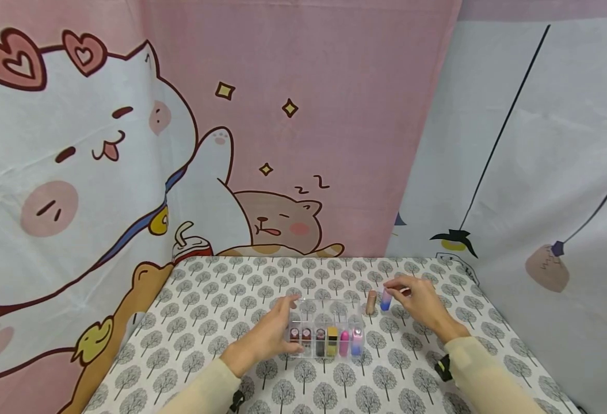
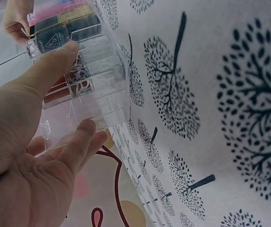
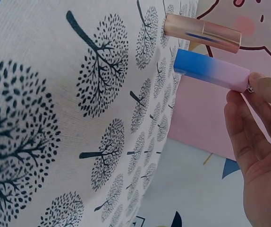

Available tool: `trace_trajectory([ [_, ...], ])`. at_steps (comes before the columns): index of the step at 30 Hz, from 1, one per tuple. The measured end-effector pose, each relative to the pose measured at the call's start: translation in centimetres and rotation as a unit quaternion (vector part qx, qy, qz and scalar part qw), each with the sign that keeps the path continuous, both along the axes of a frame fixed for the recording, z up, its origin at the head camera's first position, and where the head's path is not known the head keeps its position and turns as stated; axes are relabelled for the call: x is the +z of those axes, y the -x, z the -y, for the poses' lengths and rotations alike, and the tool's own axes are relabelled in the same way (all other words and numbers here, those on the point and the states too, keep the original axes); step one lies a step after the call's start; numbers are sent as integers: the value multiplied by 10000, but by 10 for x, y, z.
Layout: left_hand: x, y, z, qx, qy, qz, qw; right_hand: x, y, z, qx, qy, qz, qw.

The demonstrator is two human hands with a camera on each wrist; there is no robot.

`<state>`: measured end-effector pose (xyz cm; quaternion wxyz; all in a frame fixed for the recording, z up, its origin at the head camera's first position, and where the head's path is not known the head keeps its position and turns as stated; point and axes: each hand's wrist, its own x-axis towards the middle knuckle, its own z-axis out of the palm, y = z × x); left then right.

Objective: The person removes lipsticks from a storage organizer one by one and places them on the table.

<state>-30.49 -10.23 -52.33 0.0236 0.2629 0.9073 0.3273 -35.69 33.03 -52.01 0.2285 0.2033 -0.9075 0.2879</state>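
In the lower right of the frame, your right hand (image 1: 421, 300) pinches the pink-blue tube (image 1: 385, 301) by its top, so steady the clear case (image 1: 327, 317) your left hand (image 1: 268, 332) grips

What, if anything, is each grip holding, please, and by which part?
The right grip pinches the blue-pink tube by its pink end; the left grip holds the clear organizer by its left end.

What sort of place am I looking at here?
Probably an indoor tabletop setup, perhaps staged: a white tree-print cloth lies flat, a pink cartoon-animal fabric backdrop hangs behind it, and a clear plastic lipstick organizer sits on the cloth.
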Motion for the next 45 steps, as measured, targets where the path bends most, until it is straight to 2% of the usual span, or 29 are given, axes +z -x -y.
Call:
trace_trajectory([
  [9, 1, 0, -1, 13, -86, 92, 9999, -4, 0, 1, -24, -25, 23, 10000],
  [18, -1, 0, -1, 19, 28, 55, 10000, -9, 1, 2, 5, -54, -78, 10000],
  [27, -1, 1, -1, 67, 37, 43, 10000, -9, 3, 2, -44, -73, 233, 9997],
  [45, -1, 2, -1, 52, 5, 62, 10000, -13, 4, -1, 18, -8, 306, 9995],
])
